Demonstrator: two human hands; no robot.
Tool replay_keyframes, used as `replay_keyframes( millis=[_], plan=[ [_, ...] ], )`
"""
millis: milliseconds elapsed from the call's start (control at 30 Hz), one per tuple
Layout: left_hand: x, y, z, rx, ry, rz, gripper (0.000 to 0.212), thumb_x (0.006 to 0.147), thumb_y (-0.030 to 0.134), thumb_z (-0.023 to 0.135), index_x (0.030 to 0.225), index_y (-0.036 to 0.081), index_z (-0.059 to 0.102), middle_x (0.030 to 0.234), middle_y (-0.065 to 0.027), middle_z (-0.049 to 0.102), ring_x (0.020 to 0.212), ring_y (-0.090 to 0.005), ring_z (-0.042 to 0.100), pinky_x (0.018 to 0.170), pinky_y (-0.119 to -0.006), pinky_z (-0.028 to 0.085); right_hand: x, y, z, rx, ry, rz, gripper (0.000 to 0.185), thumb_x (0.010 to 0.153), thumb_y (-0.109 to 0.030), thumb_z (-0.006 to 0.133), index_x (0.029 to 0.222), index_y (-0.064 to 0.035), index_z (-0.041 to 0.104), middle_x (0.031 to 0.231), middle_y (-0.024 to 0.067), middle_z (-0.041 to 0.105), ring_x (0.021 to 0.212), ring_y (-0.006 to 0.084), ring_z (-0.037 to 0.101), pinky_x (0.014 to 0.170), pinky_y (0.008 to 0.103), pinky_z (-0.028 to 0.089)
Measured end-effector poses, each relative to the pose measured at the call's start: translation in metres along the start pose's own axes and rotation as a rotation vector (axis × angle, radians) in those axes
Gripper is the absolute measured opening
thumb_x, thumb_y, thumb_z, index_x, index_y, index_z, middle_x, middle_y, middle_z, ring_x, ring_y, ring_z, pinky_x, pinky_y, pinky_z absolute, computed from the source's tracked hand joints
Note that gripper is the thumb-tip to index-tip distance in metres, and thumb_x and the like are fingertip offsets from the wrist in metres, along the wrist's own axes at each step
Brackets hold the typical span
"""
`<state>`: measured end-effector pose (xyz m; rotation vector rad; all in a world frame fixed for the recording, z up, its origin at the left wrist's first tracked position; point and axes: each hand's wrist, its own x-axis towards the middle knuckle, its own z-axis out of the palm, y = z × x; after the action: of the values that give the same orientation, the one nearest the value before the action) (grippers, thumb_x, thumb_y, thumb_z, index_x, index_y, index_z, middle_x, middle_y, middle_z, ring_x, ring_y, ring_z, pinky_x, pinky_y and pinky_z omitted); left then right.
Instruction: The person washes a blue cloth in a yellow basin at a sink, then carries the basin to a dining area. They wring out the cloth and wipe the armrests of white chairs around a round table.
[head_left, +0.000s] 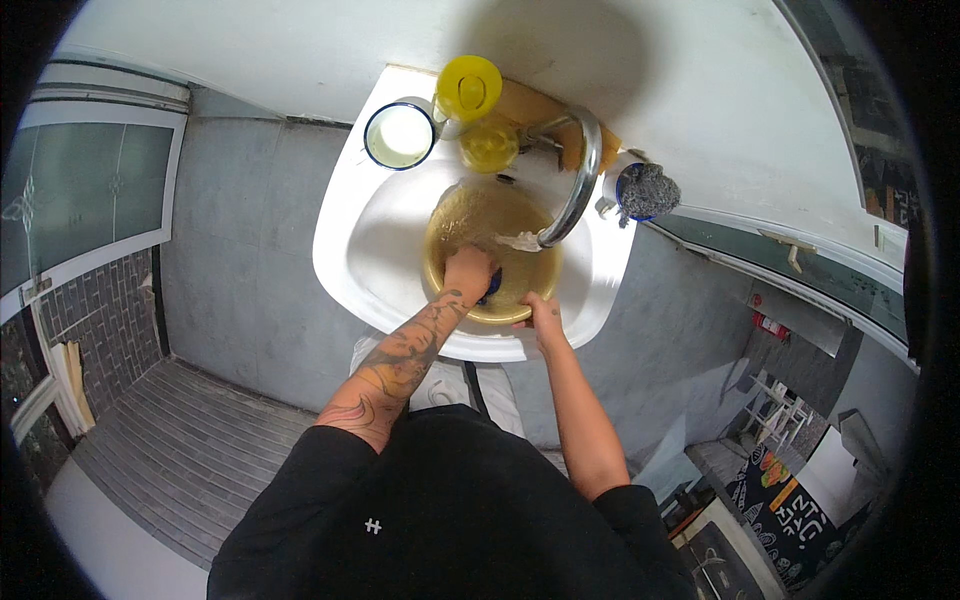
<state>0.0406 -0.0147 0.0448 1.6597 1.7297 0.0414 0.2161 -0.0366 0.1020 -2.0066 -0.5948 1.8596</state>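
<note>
A gold-coloured metal basin (517, 289) sits in the white ceramic sink (379, 247), with water running into it from the curved chrome tap (589, 161). Inside the basin, my left hand (470, 271) is closed around a dark blue item (493, 283), perhaps a scrubbing pad; its shape is mostly hidden by the hand. My right hand (543, 315) grips the basin's near right rim, thumb on top and fingers curled below. Moving water blurs the basin's floor.
On the sink's back left stands a white enamel mug (400, 136) with a blue rim. Beside it are a yellow-lidded container (469, 88) and a yellow item (489, 146). Grey steel wool (649, 192) tops a blue-rimmed mug at the right corner. A wall (300, 45) rises behind.
</note>
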Motion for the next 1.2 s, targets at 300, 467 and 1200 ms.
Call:
replay_keyframes(
  millis=[300, 467, 1200],
  plan=[
    [-0.016, 0.024, 0.008, -0.238, -0.121, 0.134, 0.038, 0.088, 0.043, 0.061, 0.085, 0.007, 0.073, 0.084, -0.0168, 0.070, 0.083, -0.0351, 0.067, 0.074, -0.045, 0.053, -0.046, -0.014, -0.028, -0.134, 0.099, 0.004, 0.032, 0.081, -0.016, 0.054, 0.102, 0.0063, 0.060, 0.080, 0.0125, 0.065, 0.061, 0.0201, 0.063, 0.045, 0.0289, 0.053],
    [-0.027, 0.033, 0.007, -0.357, -0.100, 0.145, 0.036, 0.084, 0.042, 0.065, 0.086, 0.007, 0.073, 0.084, -0.0163, 0.070, 0.084, -0.0345, 0.067, 0.075, -0.044, 0.053, -0.063, -0.017, -0.037, -0.160, 0.107, -0.008, 0.034, 0.080, -0.018, 0.054, 0.103, 0.0064, 0.060, 0.081, 0.0128, 0.065, 0.061, 0.0209, 0.063, 0.045, 0.0303, 0.053],
    [-0.034, 0.056, 0.009, -0.654, -0.222, 0.361, 0.052, 0.070, 0.037, 0.082, 0.110, 0.008, 0.064, 0.109, -0.0169, 0.061, 0.105, -0.0385, 0.055, 0.093, -0.044, 0.045, -0.115, -0.074, -0.029, -0.208, 0.248, -0.241, 0.025, 0.084, -0.010, 0.052, 0.103, 0.0065, 0.053, 0.071, 0.0145, 0.063, 0.043, 0.0194, 0.059, 0.037, 0.0280, 0.048]
  ],
)
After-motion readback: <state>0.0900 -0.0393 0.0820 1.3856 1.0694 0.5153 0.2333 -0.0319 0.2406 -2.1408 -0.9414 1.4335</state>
